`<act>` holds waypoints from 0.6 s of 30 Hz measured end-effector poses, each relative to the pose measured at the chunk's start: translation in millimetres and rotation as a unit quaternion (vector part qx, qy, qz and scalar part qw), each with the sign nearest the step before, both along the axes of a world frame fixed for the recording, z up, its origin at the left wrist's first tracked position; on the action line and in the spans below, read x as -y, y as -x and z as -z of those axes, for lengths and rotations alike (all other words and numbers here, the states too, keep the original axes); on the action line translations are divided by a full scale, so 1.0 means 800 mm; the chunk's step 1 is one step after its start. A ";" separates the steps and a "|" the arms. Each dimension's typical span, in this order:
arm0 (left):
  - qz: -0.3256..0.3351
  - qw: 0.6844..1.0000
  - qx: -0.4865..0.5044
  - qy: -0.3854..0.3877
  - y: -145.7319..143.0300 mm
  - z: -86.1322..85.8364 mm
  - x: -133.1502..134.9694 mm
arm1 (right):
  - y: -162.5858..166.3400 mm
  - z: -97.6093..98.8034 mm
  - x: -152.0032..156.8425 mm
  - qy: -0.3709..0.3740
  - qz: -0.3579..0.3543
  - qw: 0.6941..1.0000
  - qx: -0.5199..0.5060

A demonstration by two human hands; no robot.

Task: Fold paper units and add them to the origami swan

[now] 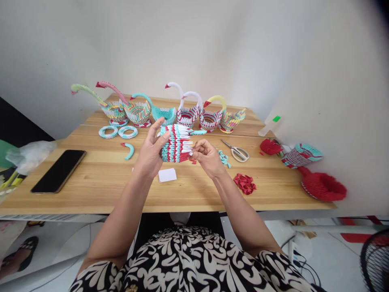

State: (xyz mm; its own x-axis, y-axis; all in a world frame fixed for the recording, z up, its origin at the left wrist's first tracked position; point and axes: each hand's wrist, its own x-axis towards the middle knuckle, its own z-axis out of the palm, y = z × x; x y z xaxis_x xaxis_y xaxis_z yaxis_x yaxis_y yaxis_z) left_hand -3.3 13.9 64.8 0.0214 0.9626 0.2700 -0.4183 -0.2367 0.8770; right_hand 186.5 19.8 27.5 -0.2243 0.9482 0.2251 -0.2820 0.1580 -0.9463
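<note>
A: Left hand (153, 152), quick: pose?
B: It's reaching forward and in, forearm slanting up over the table edge (91, 207). Thumb is pressing the near face of the folded-paper body (175, 144), index finger is standing up at the top.
A: Grip?
B: Closing around the body's left end. The other fingers are going behind, so they're partly hidden.
A: Right hand (207, 156)?
B: It's angling in from the right, wrist bending, thumb and index pinching together on a white paper tip (191, 153) at the rim. Whether that tip is a loose piece, can't tell.
A: Where's the body sitting?
B: It's hanging between both hands above the table, tipping sideways, rim facing right. Red, white and turquoise bands are showing.
A: Labels, writing?
B: A green patch (276, 119) is showing on the translucent object (267, 126) at the back right; any lettering is too small to read. The phone (58, 171) is lying at the left, screen showing dark.
</note>
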 end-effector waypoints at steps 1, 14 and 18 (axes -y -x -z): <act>0.001 1.000 0.000 0.001 0.000 0.001 0.000 | 0.000 0.000 0.000 0.001 0.000 1.000 0.002; 0.018 0.999 -0.029 0.007 0.005 0.003 -0.001 | -0.003 -0.013 0.000 -0.020 -0.009 0.997 0.076; -0.015 1.000 -0.019 0.017 0.000 0.008 -0.004 | 0.001 -0.024 0.005 -0.011 -0.009 0.994 0.105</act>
State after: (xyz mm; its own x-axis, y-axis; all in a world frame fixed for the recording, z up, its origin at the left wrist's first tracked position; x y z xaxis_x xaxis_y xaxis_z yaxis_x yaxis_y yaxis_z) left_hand -3.1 17.0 58.0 0.0013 0.9714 0.2376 -0.3781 -0.2195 0.8994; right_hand 185.5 15.7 46.4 -0.2865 0.9386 0.1922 -0.0810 0.1762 -0.9810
